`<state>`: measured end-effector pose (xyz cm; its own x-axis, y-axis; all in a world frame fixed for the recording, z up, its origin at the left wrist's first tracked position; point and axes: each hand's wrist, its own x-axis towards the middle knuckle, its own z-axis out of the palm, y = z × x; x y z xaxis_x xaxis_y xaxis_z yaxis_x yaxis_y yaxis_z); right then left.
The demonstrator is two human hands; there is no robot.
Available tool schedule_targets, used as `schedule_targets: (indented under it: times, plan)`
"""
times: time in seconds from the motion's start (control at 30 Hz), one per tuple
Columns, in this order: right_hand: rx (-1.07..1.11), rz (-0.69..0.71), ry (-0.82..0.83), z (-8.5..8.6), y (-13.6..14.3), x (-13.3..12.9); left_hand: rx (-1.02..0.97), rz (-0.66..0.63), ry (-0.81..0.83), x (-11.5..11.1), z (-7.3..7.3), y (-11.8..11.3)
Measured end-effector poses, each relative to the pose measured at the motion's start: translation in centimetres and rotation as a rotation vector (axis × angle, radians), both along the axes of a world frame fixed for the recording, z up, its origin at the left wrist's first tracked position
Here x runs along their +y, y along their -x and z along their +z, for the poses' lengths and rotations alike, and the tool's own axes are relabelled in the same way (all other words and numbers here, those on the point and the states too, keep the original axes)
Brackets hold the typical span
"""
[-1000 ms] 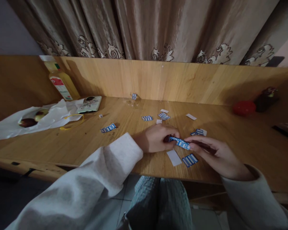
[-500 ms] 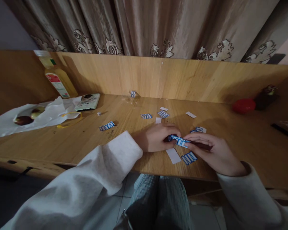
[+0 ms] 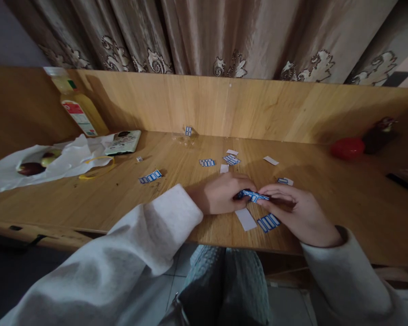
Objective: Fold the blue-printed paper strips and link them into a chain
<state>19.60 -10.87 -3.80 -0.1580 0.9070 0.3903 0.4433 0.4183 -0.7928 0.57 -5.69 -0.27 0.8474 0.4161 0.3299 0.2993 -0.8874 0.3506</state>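
Observation:
Between my two hands is a blue-and-white folded paper piece (image 3: 253,195), printed with blue-framed white panels. My left hand (image 3: 226,192) is closed on its left end, fingers curled round it. The thumb and fingertips of my right hand (image 3: 294,208) pinch its right end. On the table just below lie a blank white paper piece (image 3: 246,219) and a flat blue-framed paper piece (image 3: 268,222). Another printed piece (image 3: 283,180) with a white part lies behind my right hand, partly hidden by it.
Blue-framed paper pieces (image 3: 207,162) and white slips (image 3: 271,160) are scattered on the wooden table (image 3: 177,199). At left are a bottle (image 3: 83,111), a patterned box (image 3: 123,142), a plastic bag (image 3: 7,174) with round fruit and a yellow band (image 3: 97,174). A red object (image 3: 347,148) sits far right.
The held paper piece has tilted flatter. My right hand has shifted slightly left and now covers more of the printed piece behind it. My left hand stays nearly in place.

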Motion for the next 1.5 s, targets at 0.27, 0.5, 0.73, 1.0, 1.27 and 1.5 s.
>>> schedule_targets:
  times: [0.27,0.5,0.73,1.0,1.27,1.5]
  plan:
    - [-0.030,-0.021,-0.012,0.0,0.2,0.0,-0.004,-0.017,-0.003,0.1,-0.2,0.0]
    - [-0.127,0.023,-0.122,0.9,-2.4,-1.1,-0.075,0.148,-0.108,0.7,-0.4,0.6]
    - [-0.454,0.265,-0.083,0.4,-4.2,-1.8,0.017,0.133,-0.097,0.7,-0.5,0.7]
    - [-0.414,0.268,-0.042,1.5,-2.7,-1.5,0.061,0.133,-0.079,0.8,-0.5,0.9]
    - [-0.418,0.264,0.103,3.1,-1.3,-0.9,0.083,0.123,-0.093,1.3,-0.6,1.3]
    - [-0.411,0.287,0.199,3.6,-1.0,-0.2,0.102,0.139,-0.099,1.4,-0.5,1.4]
